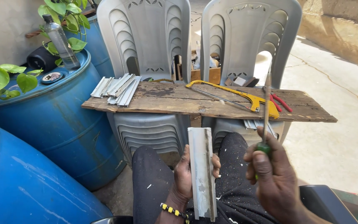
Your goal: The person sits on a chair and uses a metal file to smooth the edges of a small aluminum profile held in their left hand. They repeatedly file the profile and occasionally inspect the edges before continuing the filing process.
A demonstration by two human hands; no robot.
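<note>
In the head view, the work looks to be in its middle stretch: a stack of cut grey metal strips (117, 89) already lies at the left end of the worn wooden plank (166, 103) that spans two grey plastic chairs (146, 37), a few more strips (255, 124) poke out under the plank's right part, and one piece is in hand, so some finishing seems left to do. The left hand (187, 174), near and centre over the person's dark-trousered lap, has its fingers wrapped around a pale aluminium channel piece (201, 170), holding it upright with its long axis running away from the body. The right hand (272, 174), just right of it and apart from the piece, is closed in a fist around the green handle of a slim file (266, 112) whose shaft points up and away, not touching the channel. On the plank's right half lie a yellow hacksaw (237, 97) and red-handled pliers (280, 103), untouched. Blue drums (59, 124) stand at the left, one bearing a clear bottle (61, 41) amid green leaves (5, 79).
</note>
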